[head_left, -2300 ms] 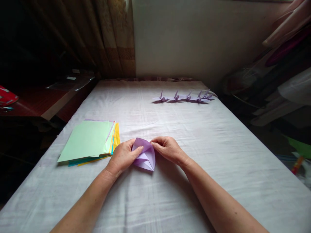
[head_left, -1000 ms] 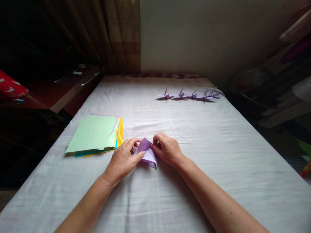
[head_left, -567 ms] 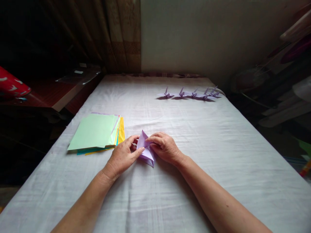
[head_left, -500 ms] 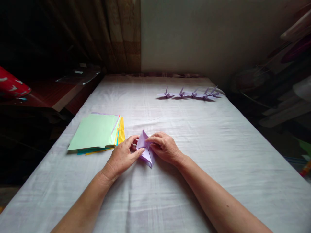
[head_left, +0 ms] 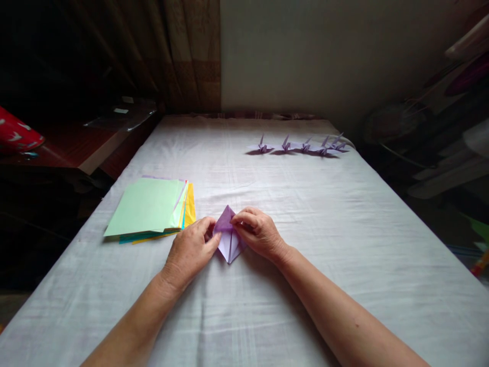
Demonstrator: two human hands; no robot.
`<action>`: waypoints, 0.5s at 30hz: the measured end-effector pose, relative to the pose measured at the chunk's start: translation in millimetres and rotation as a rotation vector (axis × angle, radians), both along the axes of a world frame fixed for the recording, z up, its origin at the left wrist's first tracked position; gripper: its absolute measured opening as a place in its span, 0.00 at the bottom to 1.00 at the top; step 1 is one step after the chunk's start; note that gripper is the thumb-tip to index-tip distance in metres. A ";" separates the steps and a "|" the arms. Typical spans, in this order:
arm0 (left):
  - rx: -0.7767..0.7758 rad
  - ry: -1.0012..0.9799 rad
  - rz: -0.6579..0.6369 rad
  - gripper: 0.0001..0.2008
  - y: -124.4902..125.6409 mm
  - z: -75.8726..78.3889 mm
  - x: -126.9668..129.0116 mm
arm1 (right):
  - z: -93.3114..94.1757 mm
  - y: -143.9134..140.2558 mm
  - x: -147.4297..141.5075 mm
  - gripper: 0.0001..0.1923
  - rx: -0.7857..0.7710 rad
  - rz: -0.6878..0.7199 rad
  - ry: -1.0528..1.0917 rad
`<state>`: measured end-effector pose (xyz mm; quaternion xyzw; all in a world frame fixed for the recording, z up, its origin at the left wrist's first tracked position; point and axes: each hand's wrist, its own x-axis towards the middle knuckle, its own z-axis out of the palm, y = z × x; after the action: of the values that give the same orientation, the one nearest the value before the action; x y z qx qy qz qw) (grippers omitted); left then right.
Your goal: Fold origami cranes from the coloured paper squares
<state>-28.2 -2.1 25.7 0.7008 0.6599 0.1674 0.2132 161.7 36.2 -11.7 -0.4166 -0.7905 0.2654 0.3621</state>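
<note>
A small purple paper [head_left: 228,238], folded into a narrow diamond, lies on the white cloth [head_left: 305,244]. My left hand [head_left: 190,252] presses its left edge with thumb and fingers. My right hand [head_left: 259,232] pinches its upper right flap down against the cloth. Both hands hold the paper between them; part of the fold is hidden under the fingers.
A stack of coloured paper sheets [head_left: 151,209], light green on top, lies to the left. Several purple paper cranes [head_left: 301,146] stand in a row at the far right. A dark wooden side table [head_left: 84,145] borders the left edge; cluttered items sit at right.
The purple paper went from a wide open shape to a narrow, flattened diamond as my hands closed in and folded its flaps together.
</note>
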 end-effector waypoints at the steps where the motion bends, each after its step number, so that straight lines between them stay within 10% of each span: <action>1: 0.006 0.014 0.003 0.07 0.5 0.3 0.1 | 1.0 -1.4 -1.2 0.07 -0.019 -0.009 0.043; 15: 0.117 0.228 0.093 0.07 3.1 0.6 0.9 | 8.4 -14.1 -14.9 0.06 -0.022 -0.011 0.172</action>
<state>-27.3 1.1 26.4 0.6951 0.7008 0.1344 0.0876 146.8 22.1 -3.3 -0.4009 -0.7511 0.3069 0.4254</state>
